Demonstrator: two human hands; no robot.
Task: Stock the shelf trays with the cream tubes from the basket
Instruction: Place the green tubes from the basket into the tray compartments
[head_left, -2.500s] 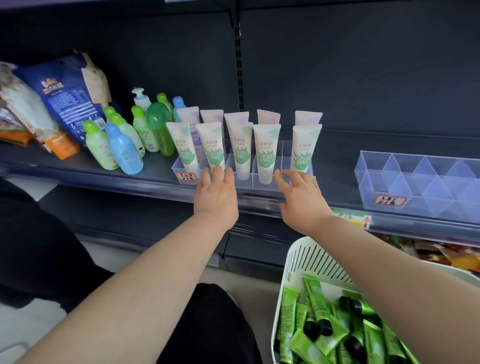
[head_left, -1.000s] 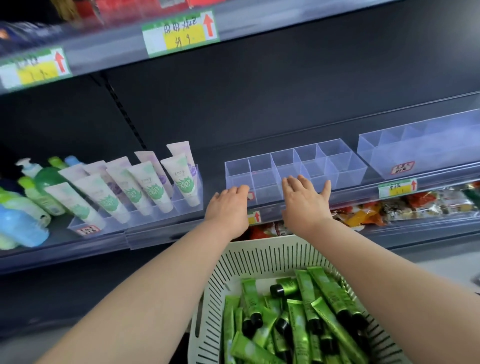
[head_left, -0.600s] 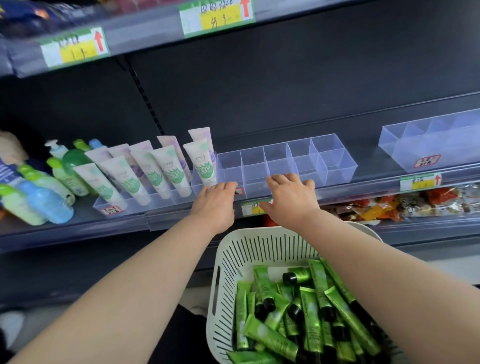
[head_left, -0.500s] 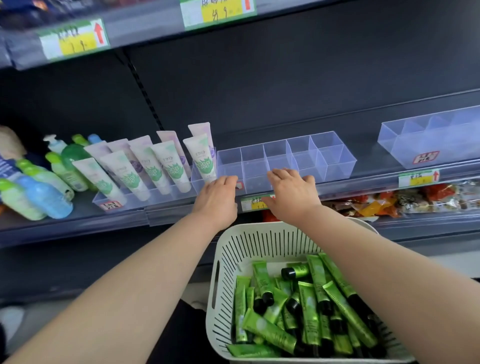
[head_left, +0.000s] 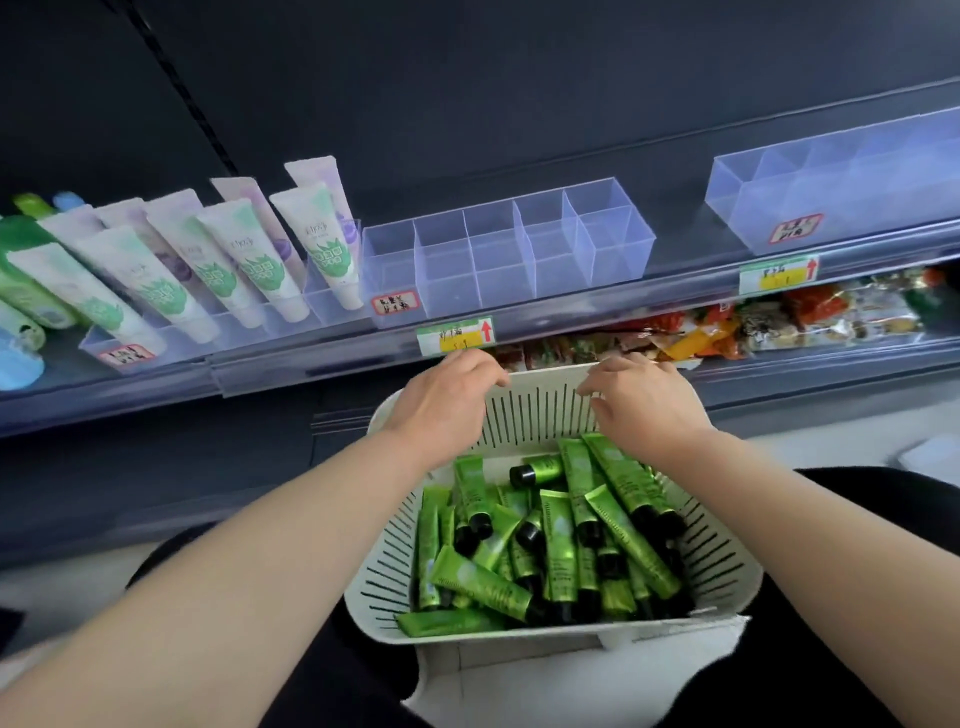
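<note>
Holds the left hand (head_left: 447, 402) and the right hand (head_left: 647, 408) over the far rim of the white basket (head_left: 535, 413), fingers loosely bent, gripping nothing. Has the green cream tubes (head_left: 558, 525) heaped inside the basket. Shows a clear tray (head_left: 498, 260) on the shelf (head_left: 311, 366) above the basket, and white tubes (head_left: 260, 260) standing above and left of the basket.

Glossy green cream tubes (head_left: 558, 540) with black caps, heaped criss-cross in a white slotted basket (head_left: 540, 421) at lower centre; clear divided tray (head_left: 509, 260) on the shelf at centre, compartments empty; second clear tray (head_left: 831, 182) at upper right
</note>
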